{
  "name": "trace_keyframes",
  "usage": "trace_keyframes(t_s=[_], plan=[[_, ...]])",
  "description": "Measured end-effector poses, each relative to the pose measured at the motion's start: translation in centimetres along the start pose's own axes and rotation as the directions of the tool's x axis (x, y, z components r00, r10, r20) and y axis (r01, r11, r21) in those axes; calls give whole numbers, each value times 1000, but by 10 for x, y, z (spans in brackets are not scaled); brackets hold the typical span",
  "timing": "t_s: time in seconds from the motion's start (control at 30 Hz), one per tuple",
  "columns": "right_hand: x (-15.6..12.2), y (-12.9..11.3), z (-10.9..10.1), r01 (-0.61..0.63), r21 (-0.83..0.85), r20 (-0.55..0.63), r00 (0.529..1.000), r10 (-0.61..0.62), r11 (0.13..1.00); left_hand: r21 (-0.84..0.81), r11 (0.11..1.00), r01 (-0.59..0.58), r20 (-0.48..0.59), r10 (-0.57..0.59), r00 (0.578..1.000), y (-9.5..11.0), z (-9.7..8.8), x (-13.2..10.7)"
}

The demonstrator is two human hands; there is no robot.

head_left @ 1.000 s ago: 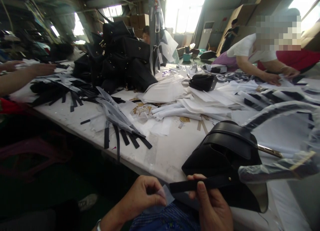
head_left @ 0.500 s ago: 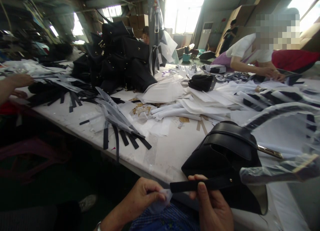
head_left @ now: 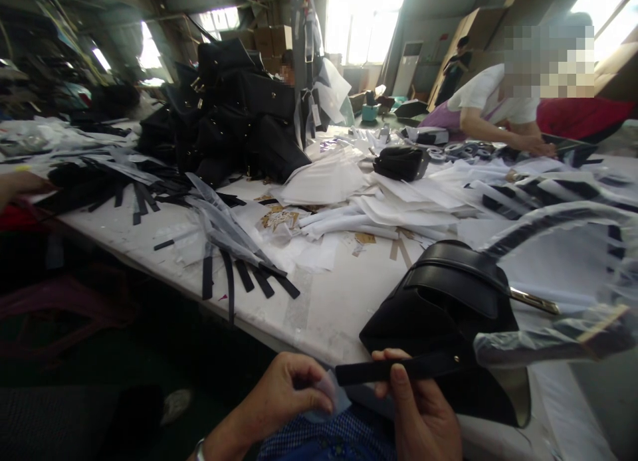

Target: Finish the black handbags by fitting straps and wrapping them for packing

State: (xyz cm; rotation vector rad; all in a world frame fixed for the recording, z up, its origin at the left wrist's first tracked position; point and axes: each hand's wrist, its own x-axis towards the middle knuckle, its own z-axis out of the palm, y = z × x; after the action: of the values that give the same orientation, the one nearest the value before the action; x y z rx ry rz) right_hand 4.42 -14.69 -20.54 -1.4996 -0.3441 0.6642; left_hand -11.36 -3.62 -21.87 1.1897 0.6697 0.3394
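Note:
My left hand (head_left: pixel 282 396) is closed in a pinch on a small translucent sheet (head_left: pixel 335 400), possibly thin film or tissue. Between the thumb and fingers of my right hand (head_left: pixel 423 408) is a black strap (head_left: pixel 361 373) with a small metal stud on it. The strap's free end points left, close to the sheet. Behind my right hand a black handbag (head_left: pixel 413 315) lies on the table edge; its handle (head_left: pixel 553 225) is wrapped in clear plastic. Whether the strap joins the bag is hard to make out.
Loose black strips (head_left: pixel 249 275) under clear film lie on the white table (head_left: pixel 339 301). Beyond are piled white sheets (head_left: pixel 323 175), a small black pouch (head_left: pixel 400 163) and a heap of black bags (head_left: pixel 239 115). A co-worker (head_left: pixel 488 102) works at right; another person's hand (head_left: pixel 22 184) is at left.
The sheet hangs slightly lower and farther right from my left hand. My right hand keeps its hold on the strap. At far left the other person's hand has shifted down and left.

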Motion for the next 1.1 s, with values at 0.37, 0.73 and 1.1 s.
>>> trace_keyframes(t_s=[0.37,0.73,1.1], plan=[[2,0,-1,-13,-22,8,1000,13,1000,-2,1000,-25,11,25,1000,0,-3,2],[3,-4,-7,-15,-108,72,997,23,994,32,1000,1,-98,2,995,-1,1,8],[9,0,-19,92,-327,219,976,-19,941,34,998,61,37,-62,997,12,32,30]])
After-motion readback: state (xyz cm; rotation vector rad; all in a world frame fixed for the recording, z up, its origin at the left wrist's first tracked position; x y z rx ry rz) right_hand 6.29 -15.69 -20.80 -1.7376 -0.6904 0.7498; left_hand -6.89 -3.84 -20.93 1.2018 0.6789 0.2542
